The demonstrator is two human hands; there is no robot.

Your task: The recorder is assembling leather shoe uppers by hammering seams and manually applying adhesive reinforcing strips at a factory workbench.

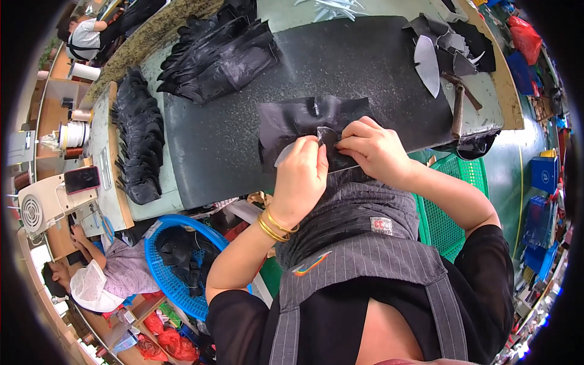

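A black leather piece (281,120) lies on the dark work mat (237,143) in front of me, its far side creased around a small slit. My left hand (300,170) is closed, thumb and fingertips pinching the near middle of this piece. Opposite it, my right hand (374,149) pinches the leather too, fingers bent and pressed together. Between the two hands a small grey curved flap (327,135) stands up from the leather. A pale sliver of material (282,156) shows beside my left fingers. The piece's near edge is partly hidden by my hands.
Stacked black leather pieces (222,58) stand at the far left, with an overlapping row (139,137) nearer. Grey and black scraps (447,45) and a hammer (457,109) lie right. A blue basket (161,267) and green crate (450,201) flank me; a co-worker (106,274) sits left.
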